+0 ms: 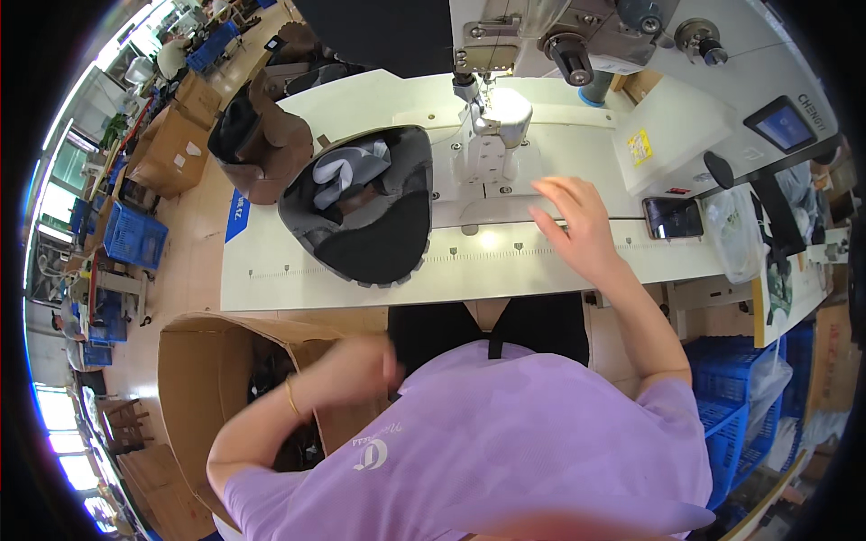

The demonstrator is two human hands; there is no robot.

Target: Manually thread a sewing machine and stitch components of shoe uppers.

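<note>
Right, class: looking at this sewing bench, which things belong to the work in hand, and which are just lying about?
In use:
- right hand, open over the white table
- dark padded piece
- sewing machine
- left hand by the cardboard box

Lying about:
- phone
- blue crates
- plastic bag

A sewing machine (505,54) is being shown at the top, mounted on a white worktable (298,270). A phone (673,217) is being kept flat near the table's right end, with a white plastic bag (732,236) hanging just beside it. A small control screen (781,124) is being displayed on the machine's right. Blue plastic crates (731,424) are being stored at lower right, another blue crate (135,236) at far left. Brown cardboard boxes (171,149) are being stacked at upper left.
</note>
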